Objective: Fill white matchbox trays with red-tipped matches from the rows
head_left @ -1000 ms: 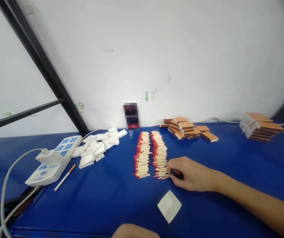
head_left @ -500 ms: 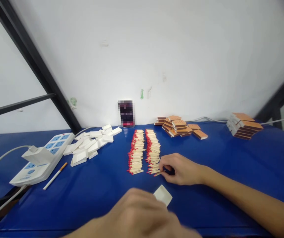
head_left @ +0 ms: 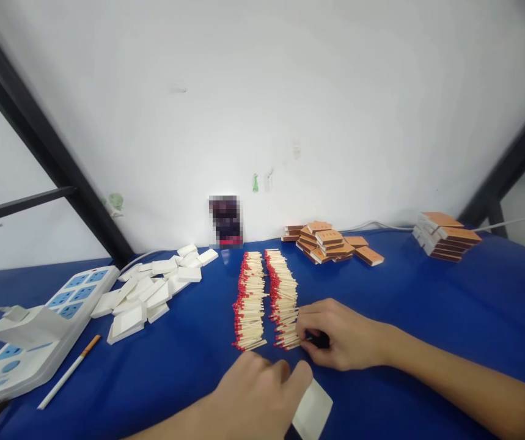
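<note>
Two rows of red-tipped matches [head_left: 266, 299] lie on the blue table [head_left: 427, 305]. My right hand [head_left: 342, 335] rests at the near end of the right row, fingers curled and pinching several matches. My left hand [head_left: 255, 397] comes in from the bottom edge, its fingers closed on the edge of a white matchbox tray [head_left: 313, 408] lying just in front of the matches.
A heap of white trays [head_left: 152, 290] lies at the left, beside a white power strip [head_left: 37, 330] and a cigarette [head_left: 67, 373]. Orange matchbox sleeves [head_left: 329, 239] are piled at the back, with another stack [head_left: 445, 235] at the far right.
My left hand has come up from the bottom edge and reached the white tray. My right hand stays at the near end of the right match row. The view has shifted slightly.
</note>
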### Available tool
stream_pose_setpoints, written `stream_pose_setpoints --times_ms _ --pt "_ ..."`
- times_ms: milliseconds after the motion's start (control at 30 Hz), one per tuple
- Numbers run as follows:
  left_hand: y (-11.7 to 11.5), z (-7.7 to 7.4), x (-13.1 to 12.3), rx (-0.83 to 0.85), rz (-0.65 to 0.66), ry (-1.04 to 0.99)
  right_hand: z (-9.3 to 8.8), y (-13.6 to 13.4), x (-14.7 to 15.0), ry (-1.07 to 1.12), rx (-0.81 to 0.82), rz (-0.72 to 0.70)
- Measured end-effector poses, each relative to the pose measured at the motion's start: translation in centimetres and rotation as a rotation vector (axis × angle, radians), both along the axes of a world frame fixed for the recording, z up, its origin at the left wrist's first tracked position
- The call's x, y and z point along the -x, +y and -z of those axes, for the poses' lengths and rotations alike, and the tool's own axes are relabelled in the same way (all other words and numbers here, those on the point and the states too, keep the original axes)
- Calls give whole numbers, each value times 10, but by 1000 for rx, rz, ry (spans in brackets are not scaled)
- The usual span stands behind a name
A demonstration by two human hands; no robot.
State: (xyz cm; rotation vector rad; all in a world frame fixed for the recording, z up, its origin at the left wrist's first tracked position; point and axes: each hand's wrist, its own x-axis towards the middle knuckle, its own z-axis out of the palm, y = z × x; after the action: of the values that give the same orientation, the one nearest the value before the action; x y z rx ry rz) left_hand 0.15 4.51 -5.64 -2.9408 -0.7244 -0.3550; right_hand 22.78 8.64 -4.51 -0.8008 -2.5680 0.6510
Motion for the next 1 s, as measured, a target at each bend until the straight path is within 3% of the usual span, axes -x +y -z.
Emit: stream_pose_setpoints --times_ms 100,200,300,400,500,667,833,1000 --pt "-5 5 1 90 -134 123 1 -2 0 -4 -34 0" --pt "-6 9 2 59 -98 103 2 -3 -1 -7 -46 12" --pt "-3 9 5 -8 -54 -48 2 -3 -2 4 -37 7" --pt "10 -1 11 -61 35 -184 2 -3 -2 8 -33 10" --pt "30 -17 21 -113 232 -163 2 -5 -2 -3 -37 15" --pt "45 -34 32 -54 341 -151 2 -7 -3 2 -46 12" --pt "38 -24 26 -52 399 -270 0 -8 -2 -1 -52 9" --pt "35 -15 21 -131 314 -483 2 -8 0 3 -72 -6"
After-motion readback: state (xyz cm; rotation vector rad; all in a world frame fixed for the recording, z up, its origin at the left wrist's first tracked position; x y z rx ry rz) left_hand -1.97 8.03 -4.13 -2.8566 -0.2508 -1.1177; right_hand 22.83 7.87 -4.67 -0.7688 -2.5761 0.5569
